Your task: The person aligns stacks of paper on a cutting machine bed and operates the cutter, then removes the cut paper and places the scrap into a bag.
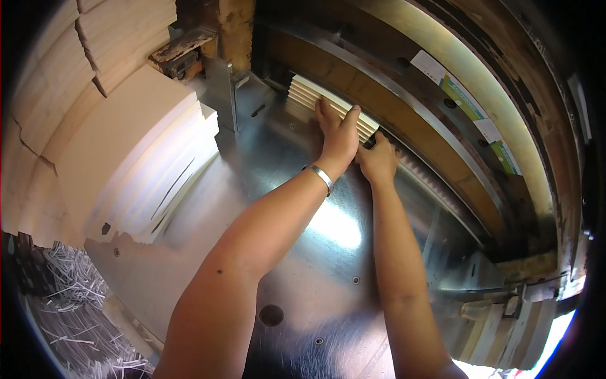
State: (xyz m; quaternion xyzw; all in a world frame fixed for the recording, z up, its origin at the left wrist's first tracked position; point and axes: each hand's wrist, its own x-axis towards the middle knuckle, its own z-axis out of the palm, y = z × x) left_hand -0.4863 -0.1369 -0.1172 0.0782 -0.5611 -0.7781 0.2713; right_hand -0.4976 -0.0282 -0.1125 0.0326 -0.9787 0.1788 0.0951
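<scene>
A narrow stack of cream paper strips (305, 93) lies in several layers against the far bar of a metal cutting table. My left hand (339, 140), with a silver bracelet at the wrist, rests its stretched, parted fingers on the near side of this stack. Just right of it, my right hand (380, 163) is curled at the stack's right end, beside a small dark spot. What those curled fingers hold, if anything, is hidden.
Tall piles of cream paper (136, 120) stand at the left. An upright metal plate (222, 95) sits beyond them. A curved machine beam (435, 120) with labels crosses the far right. Paper shreds (72, 297) lie lower left; pale blocks (505, 331) stand lower right.
</scene>
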